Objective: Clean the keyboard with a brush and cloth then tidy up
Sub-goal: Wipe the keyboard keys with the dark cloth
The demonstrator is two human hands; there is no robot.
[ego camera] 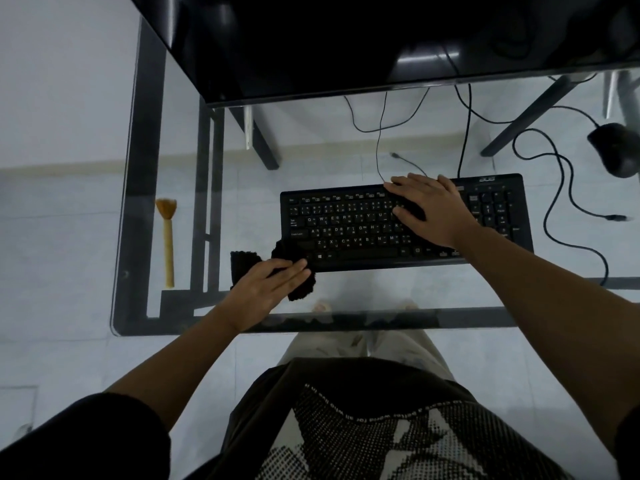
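A black keyboard (346, 230) lies on the glass desk (450, 318), right of centre. My left hand (266, 289) presses flat on a black cloth (242, 261) at the keyboard's near left corner, and part of the cloth overlaps that corner. My right hand (433, 209) rests palm down on the keys at the right-middle, fingers spread, holding nothing. A tan brush (168, 237) with a bristle head pointing away lies alone on the desk's far left, apart from both hands.
A dark monitor (346, 39) stands at the back of the desk. A black mouse (616, 150) sits at the far right, with loose cables (561, 188) looping beside and behind the keyboard. The desk's dark frame shows through the glass.
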